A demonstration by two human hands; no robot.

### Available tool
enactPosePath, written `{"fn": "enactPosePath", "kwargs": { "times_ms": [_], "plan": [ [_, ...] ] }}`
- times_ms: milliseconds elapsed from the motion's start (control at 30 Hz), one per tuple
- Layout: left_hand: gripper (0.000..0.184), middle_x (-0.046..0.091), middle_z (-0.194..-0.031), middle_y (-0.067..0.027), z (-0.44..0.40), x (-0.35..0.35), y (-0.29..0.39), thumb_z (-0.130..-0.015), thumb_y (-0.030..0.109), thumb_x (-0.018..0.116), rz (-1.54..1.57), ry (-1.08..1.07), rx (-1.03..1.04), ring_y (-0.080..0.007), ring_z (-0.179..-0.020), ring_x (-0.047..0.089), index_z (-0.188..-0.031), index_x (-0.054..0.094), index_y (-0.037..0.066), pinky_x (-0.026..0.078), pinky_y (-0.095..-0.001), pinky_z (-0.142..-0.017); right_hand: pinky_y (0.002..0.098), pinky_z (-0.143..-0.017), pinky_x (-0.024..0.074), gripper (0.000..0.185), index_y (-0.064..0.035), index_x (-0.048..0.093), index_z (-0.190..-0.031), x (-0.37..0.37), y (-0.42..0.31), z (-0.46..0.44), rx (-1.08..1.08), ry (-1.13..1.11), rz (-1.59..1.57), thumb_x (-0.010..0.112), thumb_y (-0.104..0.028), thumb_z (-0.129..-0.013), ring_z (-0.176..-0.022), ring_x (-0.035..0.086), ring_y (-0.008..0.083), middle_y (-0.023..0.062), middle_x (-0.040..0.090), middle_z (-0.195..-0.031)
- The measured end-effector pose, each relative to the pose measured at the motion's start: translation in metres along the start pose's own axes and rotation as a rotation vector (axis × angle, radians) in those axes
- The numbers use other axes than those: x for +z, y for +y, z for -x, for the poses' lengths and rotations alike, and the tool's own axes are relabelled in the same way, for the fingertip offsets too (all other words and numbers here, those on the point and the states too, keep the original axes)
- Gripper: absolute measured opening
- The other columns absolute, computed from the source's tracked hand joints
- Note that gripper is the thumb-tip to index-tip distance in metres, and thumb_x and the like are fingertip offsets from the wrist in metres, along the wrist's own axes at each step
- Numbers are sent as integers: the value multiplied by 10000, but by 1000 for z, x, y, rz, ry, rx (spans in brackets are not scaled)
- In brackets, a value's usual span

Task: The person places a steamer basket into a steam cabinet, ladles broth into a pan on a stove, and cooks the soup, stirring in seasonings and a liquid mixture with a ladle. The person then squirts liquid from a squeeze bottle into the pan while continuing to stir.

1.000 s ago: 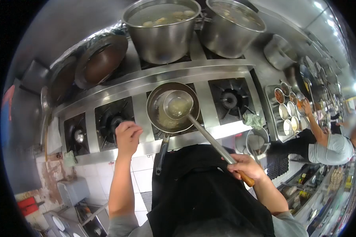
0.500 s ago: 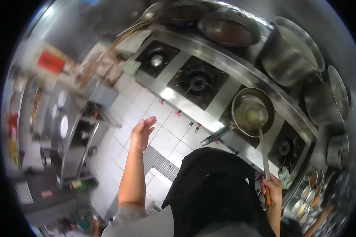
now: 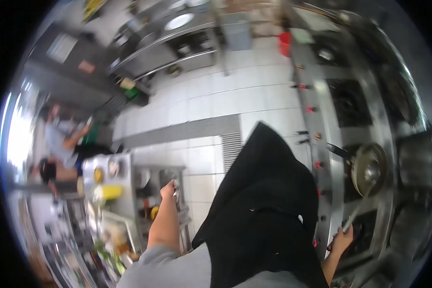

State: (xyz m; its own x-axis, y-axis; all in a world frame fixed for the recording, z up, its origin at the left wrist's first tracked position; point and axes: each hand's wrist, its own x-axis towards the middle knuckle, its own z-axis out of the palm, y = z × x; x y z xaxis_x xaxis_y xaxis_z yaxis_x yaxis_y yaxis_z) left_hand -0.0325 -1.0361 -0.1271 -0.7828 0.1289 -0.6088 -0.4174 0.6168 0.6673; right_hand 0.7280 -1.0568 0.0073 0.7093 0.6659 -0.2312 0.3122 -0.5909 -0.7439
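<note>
My right hand is closed around the handle of a long ladle, at the right beside the stove. The ladle's bowl rests inside a pan on a burner, and the pan's dark handle points left over the stove's front edge. My left hand is stretched out on the left, next to a metal shelf unit; its fingers are small and blurred, and I cannot make out whether they hold anything.
A worktable with a yellow container stands at the left, with people beyond it. A steel table, a grey bin and a red bucket are at the top. Large pots line the right edge.
The view has swung left, away from the stove, so the stove and pan now lie at the right. My left hand has moved out toward the shelf unit; my right hand keeps the ladle in the pan.
</note>
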Motion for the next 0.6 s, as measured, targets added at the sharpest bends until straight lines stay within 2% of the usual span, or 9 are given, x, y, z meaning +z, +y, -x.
{"fn": "enactPosePath", "kwargs": {
  "times_ms": [33,100,200,267,300,400,500,533,600],
  "plan": [
    [256,707,-932,-96,-21,-37,-16,-824,182,792,62,17,-36,-187,-807,648,-971,712,-13,512,-336,-704,274,-511,425,490,55,542,-1351,9,8,-6,-11,16,-101,605,3,-868,-578,498,110,80,653,-861],
    [243,699,-884,-82,-57,-90,-48,-818,172,784,-174,284,320,-165,-758,637,-955,715,-16,503,-310,-667,239,-479,415,405,30,576,-1288,9,8,-19,117,-80,-183,615,-24,-889,-569,500,96,44,623,-849],
    [228,669,-782,-39,-36,-145,-25,-858,170,748,78,210,363,-141,-698,605,-981,689,-14,485,-303,-637,228,-462,428,284,-9,588,-1199,4,3,-42,223,-297,-404,611,-101,-932,-571,528,96,30,578,-812],
    [169,619,-705,-12,-12,-164,0,-918,173,695,273,293,289,-121,-635,571,-956,656,13,457,-288,-575,233,-452,443,222,-34,576,-1143,5,-14,-46,445,-431,-1008,583,-189,-985,-566,528,95,31,537,-773],
    [169,619,-705,-12,-15,-180,0,-918,173,695,294,314,275,-121,-635,571,-956,656,13,457,-288,-575,237,-457,452,295,12,555,-1188,1,-18,-53,455,-539,-1128,549,-231,-1020,-589,534,85,40,560,-798],
    [204,650,-850,-24,-42,-217,6,-941,212,679,497,319,211,-97,-646,592,-1027,619,37,420,-228,-509,231,-468,467,354,57,525,-1221,4,-30,-61,476,-589,-1254,548,-240,-1028,-608,552,89,35,567,-806],
    [259,656,-882,-28,-64,-234,31,-939,230,683,555,274,183,-112,-657,627,-1095,605,39,431,-222,-507,225,-479,484,396,82,496,-1254,11,-32,-80,404,-572,-1244,544,-240,-1028,-619,571,93,39,587,-812],
    [373,663,-982,-70,-72,-240,42,-944,311,675,452,214,181,-171,-796,674,-1182,588,37,502,-269,-628,228,-475,488,370,70,511,-1236,13,-33,-85,448,-534,-1215,547,-231,-1025,-606,566,95,39,590,-798],
    [455,655,-1045,-94,-96,-242,69,-948,362,659,437,151,198,-202,-888,669,-1248,556,37,511,-303,-706,231,-472,493,345,59,525,-1218,11,-36,-90,487,-471,-1190,550,-223,-1022,-592,560,97,38,593,-784]
  ]
}}
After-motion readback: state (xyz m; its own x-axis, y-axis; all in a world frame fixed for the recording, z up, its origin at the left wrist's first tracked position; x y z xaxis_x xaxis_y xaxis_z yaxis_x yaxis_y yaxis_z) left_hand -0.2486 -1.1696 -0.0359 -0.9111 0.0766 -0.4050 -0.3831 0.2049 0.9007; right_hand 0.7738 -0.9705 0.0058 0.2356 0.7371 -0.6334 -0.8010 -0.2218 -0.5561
